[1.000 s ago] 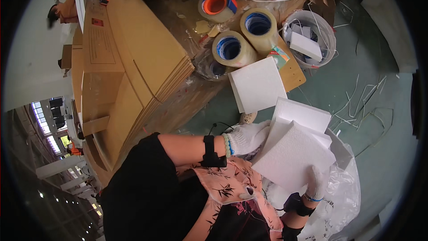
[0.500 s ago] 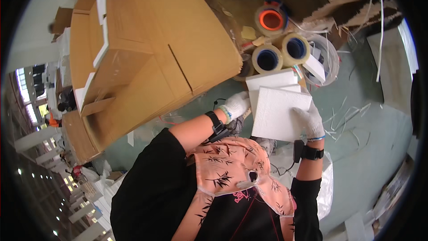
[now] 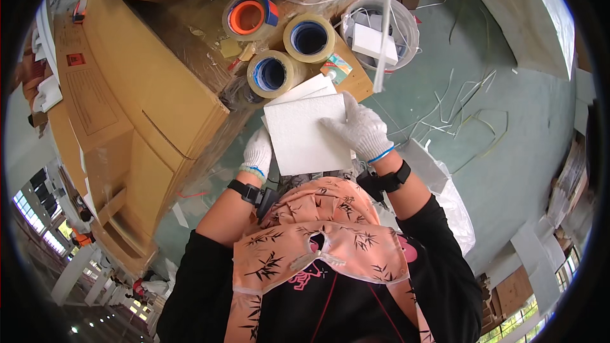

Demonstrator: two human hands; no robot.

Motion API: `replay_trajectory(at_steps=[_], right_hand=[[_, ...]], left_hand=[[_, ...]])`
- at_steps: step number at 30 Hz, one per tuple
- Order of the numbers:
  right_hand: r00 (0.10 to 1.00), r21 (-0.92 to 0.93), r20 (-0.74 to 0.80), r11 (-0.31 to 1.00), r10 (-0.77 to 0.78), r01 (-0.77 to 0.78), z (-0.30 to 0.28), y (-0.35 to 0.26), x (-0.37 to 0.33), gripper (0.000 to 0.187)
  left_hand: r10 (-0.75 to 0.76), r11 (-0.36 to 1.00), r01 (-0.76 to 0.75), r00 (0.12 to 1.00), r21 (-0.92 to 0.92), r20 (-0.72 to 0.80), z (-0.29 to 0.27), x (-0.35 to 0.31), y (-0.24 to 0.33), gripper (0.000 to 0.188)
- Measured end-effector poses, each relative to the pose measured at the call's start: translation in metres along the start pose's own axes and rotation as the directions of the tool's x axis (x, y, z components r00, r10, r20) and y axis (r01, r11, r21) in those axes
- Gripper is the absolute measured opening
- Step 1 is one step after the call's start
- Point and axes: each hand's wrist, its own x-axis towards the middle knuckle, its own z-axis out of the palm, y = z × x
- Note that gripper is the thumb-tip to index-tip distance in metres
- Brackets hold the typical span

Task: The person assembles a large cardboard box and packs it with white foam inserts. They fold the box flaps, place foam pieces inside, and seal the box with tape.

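Observation:
My left hand (image 3: pixel 258 154), in a white knitted glove, is closed at the left edge of a stack of white foam sheets; most of its fingers are hidden behind them. At the right edge, my right hand (image 3: pixel 363 129), also gloved, grips the front foam sheet (image 3: pixel 305 143), thumb on its face and fingers round the side. This square sheet is held tilted above my lap. More foam sheets (image 3: pixel 311 87) show behind its upper edge, slightly askew. Just beyond them stand a clear tape roll (image 3: pixel 294 77) and a second tape roll (image 3: pixel 328 38), both with blue cores.
A tape roll with an orange core (image 3: pixel 236 18) stands farther back. To its right, a white bucket (image 3: pixel 412 33) contains white pieces. A large cardboard box (image 3: pixel 175 98) takes up the left side. Thin plastic strips (image 3: pixel 454 111) litter the green floor at right.
The whole view has swung, so the tape rolls and bucket appear farther left. My left hand now lies along the left edge of the sheets. Both hands still hold them.

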Motion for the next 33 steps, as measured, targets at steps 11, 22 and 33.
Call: replay_trajectory(at_steps=[11,22,33], right_hand=[[0.356,-0.231,-0.823,0.834,-0.442,0.502,-0.209,-0.005,-0.047,0.065],[0.256,-0.534,-0.831,0.837,-0.494,-0.120,-0.366,-0.178,0.012,0.067],[-0.256,-0.700,-0.620,0.670,-0.742,-0.249,-0.378,-0.144,0.010,0.004]], left_hand=[[-0.318,0.536,0.067,0.939,-0.841,-0.128,-0.053,-0.102,-0.042,0.062],[-0.207,0.229,-0.047,0.974,-0.972,-0.096,-0.063,-0.202,-0.109,0.016],[-0.440,0.276,-0.035,0.884,-0.961,-0.159,-0.034,-0.258,-0.159,0.020]])
